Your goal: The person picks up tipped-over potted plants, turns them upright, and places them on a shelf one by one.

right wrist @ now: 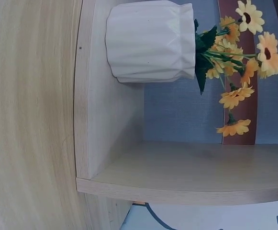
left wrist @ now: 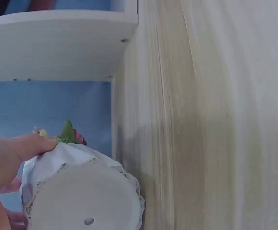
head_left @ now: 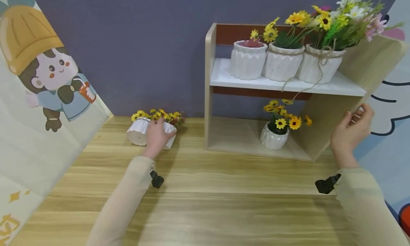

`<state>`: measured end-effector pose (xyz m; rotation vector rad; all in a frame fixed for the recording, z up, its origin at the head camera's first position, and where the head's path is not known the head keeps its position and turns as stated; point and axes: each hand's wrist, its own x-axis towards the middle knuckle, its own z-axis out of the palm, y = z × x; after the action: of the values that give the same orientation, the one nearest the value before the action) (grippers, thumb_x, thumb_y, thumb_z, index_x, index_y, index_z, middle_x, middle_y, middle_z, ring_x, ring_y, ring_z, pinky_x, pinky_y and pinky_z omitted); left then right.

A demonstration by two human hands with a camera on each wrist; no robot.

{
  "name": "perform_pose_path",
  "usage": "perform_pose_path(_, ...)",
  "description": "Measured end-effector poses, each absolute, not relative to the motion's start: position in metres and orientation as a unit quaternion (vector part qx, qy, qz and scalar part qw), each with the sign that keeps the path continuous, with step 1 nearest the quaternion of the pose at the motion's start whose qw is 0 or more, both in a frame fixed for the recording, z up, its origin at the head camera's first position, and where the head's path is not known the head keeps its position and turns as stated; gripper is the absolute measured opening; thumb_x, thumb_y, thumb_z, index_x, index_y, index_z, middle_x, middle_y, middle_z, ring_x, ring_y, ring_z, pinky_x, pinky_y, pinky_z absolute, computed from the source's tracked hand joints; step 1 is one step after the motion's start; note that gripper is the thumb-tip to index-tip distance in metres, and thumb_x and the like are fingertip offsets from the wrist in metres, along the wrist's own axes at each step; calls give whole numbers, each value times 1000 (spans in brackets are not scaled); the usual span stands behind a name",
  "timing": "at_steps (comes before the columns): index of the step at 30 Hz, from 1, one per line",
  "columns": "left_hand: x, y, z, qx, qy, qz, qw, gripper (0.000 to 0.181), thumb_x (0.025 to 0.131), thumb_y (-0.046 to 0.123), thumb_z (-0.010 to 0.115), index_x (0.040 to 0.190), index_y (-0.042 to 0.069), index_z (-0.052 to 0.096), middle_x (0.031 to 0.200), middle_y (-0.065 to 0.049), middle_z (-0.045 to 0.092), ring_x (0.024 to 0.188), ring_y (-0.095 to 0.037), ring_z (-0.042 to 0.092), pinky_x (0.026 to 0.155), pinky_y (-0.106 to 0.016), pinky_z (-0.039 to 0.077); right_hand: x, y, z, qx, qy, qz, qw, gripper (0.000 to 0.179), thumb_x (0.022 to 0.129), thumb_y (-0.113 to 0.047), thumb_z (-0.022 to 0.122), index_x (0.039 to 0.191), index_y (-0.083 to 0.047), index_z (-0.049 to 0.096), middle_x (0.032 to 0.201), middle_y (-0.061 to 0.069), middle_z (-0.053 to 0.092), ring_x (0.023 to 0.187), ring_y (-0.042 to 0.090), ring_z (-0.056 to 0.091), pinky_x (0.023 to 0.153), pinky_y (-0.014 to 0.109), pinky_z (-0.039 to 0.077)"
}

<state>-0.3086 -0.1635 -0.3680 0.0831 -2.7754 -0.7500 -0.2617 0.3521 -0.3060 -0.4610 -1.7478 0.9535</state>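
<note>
At the table's left rear, my left hand (head_left: 155, 137) grips a white ribbed flowerpot (head_left: 170, 130), thumb on one side and fingers on the other. It lies tipped over, its base (left wrist: 88, 196) with a small hole facing the left wrist camera. Just left of it lies another white pot (head_left: 136, 134) with yellow flowers, also on its side. My right hand (head_left: 352, 134) is at the front edge of the shelf's right side panel (head_left: 333, 121), fingers loosely bent. Inside the lower compartment stands a small white pot (head_left: 274, 138) with yellow flowers, upright.
The two-level wooden shelf (head_left: 207, 96) stands at the back right. Three white pots with flowers line its upper board (head_left: 221, 75), the middle pot (head_left: 283, 62) among them; twine hangs off the right one (head_left: 323, 66). Printed cloths hang at both sides.
</note>
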Motion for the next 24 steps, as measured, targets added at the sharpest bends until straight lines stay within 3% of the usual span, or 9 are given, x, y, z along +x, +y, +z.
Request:
perform_pose_path(9, -295, -158, -371, 35, -925, -331, 183, 66, 72, 36, 75, 123, 7, 47, 126, -25, 41, 108, -42, 46, 90, -54, 40, -264, 354, -308, -188, -730, 395, 524, 31, 93, -22, 45, 121, -34, 46, 90, -25, 41, 84, -9, 46, 77, 14, 41)
perform_pose_path(18, -292, -153, -382, 62, -886, -409, 211, 53, 65, 29, 80, 100, 7, 48, 121, -21, 39, 102, -36, 45, 84, -48, 44, -265, 355, -307, -192, -731, 399, 519, 32, 93, -20, 45, 122, -34, 46, 91, -24, 42, 85, -8, 47, 78, 14, 42)
perform_pose_path(24, -293, -152, -393, 84, -869, -431, 229, 50, 63, 26, 81, 94, 5, 48, 123, -19, 37, 102, -34, 45, 84, -47, 44, -264, 354, -307, -193, -734, 397, 517, 33, 93, -20, 45, 122, -34, 45, 92, -25, 42, 85, -8, 47, 78, 14, 42)
